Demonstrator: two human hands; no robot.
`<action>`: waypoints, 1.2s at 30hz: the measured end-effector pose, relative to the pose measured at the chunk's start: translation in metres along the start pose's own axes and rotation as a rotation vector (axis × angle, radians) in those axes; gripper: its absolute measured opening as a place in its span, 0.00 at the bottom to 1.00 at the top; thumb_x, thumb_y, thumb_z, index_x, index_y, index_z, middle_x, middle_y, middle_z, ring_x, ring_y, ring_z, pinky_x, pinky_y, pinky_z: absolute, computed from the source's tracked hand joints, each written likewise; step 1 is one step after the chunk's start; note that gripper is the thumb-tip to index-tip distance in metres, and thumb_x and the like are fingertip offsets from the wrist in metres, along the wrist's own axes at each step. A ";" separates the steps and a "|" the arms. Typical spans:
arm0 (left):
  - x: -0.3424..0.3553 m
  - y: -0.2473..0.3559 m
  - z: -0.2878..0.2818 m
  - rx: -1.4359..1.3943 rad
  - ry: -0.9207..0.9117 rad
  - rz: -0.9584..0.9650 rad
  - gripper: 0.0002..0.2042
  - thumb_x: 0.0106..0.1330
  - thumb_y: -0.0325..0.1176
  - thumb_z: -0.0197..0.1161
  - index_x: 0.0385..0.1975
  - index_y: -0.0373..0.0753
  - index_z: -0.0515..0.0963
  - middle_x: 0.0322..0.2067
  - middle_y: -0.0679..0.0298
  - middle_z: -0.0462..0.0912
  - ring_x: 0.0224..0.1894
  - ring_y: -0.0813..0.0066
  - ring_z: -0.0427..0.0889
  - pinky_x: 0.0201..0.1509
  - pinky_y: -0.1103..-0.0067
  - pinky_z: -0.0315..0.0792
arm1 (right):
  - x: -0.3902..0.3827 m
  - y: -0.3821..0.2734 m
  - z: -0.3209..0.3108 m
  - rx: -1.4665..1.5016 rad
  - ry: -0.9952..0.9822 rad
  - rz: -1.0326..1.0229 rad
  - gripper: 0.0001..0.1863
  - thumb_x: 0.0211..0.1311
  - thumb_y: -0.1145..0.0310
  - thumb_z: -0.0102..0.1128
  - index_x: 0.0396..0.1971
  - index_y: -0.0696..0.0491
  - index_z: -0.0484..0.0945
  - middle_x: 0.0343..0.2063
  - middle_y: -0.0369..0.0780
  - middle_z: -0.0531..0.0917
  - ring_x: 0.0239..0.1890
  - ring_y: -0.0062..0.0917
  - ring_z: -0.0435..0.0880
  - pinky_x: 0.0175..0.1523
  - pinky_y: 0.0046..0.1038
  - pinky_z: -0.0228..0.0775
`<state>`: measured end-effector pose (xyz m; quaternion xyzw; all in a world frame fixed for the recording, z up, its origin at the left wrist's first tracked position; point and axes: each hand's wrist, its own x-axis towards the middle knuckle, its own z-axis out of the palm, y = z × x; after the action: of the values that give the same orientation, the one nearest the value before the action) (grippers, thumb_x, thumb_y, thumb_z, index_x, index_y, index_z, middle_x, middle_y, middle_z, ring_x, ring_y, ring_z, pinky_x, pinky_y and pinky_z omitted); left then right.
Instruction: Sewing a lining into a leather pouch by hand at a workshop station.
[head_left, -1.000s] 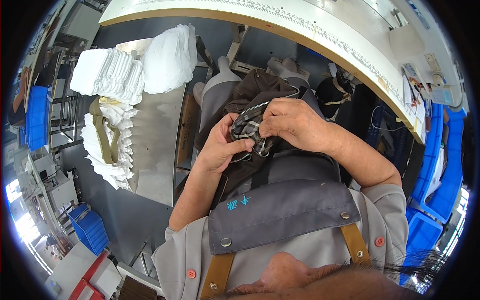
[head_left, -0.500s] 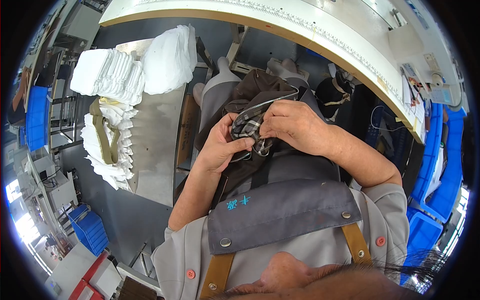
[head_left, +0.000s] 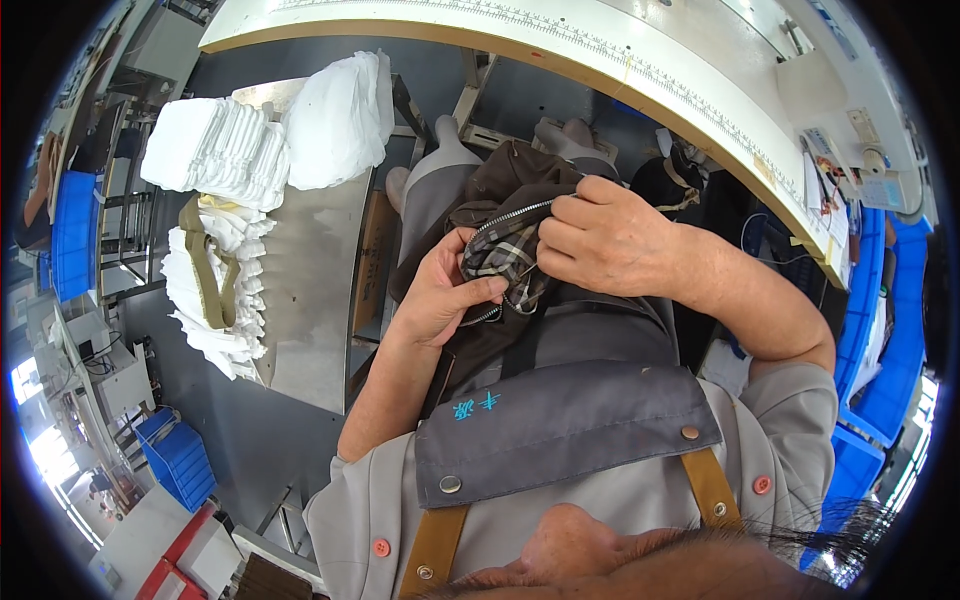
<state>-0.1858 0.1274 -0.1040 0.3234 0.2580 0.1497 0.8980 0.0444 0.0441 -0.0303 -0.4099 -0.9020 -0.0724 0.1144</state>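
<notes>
A dark brown garment (head_left: 515, 172) with a plaid lining lies bunched across my lap. A metal zipper (head_left: 508, 217) runs along the rim of its opening. My left hand (head_left: 445, 287) grips the left side of that opening, its thumb on the plaid lining and its fingers behind the cloth. At the right side, my right hand (head_left: 610, 240) is closed on the garment's edge beside the zipper, fingers curled so their tips are partly hidden. Plaid lining (head_left: 515, 258) shows between the two hands.
To my left, a metal-topped stand (head_left: 310, 270) carries stacks of white cloth pieces (head_left: 215, 150) and an olive strap (head_left: 222, 290). A white table edge with a ruler strip (head_left: 560, 35) curves ahead of me. Blue bins (head_left: 895, 330) stand at far right, and a blue crate (head_left: 178, 460) at lower left.
My right hand has moved right and slightly up, from the lining's middle to the edge of the opening. My right elbow has swung outward. The left hand keeps its hold.
</notes>
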 end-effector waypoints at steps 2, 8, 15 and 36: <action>0.000 0.000 0.000 -0.003 -0.004 -0.001 0.24 0.53 0.19 0.73 0.48 0.32 0.70 0.35 0.62 0.81 0.33 0.79 0.83 0.38 0.83 0.81 | 0.003 0.005 -0.004 -0.005 -0.049 -0.058 0.07 0.48 0.65 0.60 0.18 0.48 0.71 0.22 0.30 0.70 0.30 0.20 0.72 0.37 0.24 0.61; 0.001 -0.001 0.000 -0.006 -0.010 -0.009 0.23 0.53 0.17 0.72 0.48 0.32 0.70 0.36 0.63 0.81 0.34 0.80 0.83 0.40 0.83 0.81 | 0.020 0.009 -0.014 -0.143 -0.258 -0.324 0.06 0.53 0.63 0.59 0.21 0.47 0.80 0.23 0.27 0.75 0.34 0.20 0.74 0.43 0.24 0.60; 0.004 0.000 -0.002 0.009 -0.015 -0.031 0.25 0.52 0.17 0.73 0.49 0.31 0.69 0.35 0.64 0.81 0.34 0.82 0.82 0.40 0.83 0.81 | 0.025 0.007 -0.007 -0.152 -0.287 -0.436 0.08 0.52 0.63 0.59 0.23 0.50 0.83 0.24 0.27 0.80 0.33 0.20 0.75 0.42 0.24 0.60; 0.006 -0.001 -0.010 -0.013 -0.069 -0.026 0.26 0.52 0.20 0.75 0.49 0.32 0.68 0.35 0.64 0.81 0.35 0.81 0.82 0.41 0.82 0.81 | 0.030 0.018 0.002 0.148 -0.127 -0.302 0.07 0.48 0.63 0.60 0.18 0.50 0.79 0.19 0.30 0.76 0.28 0.22 0.76 0.38 0.26 0.62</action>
<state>-0.1863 0.1342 -0.1130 0.3191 0.2302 0.1286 0.9103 0.0383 0.0777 -0.0236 -0.2637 -0.9617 0.0040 0.0750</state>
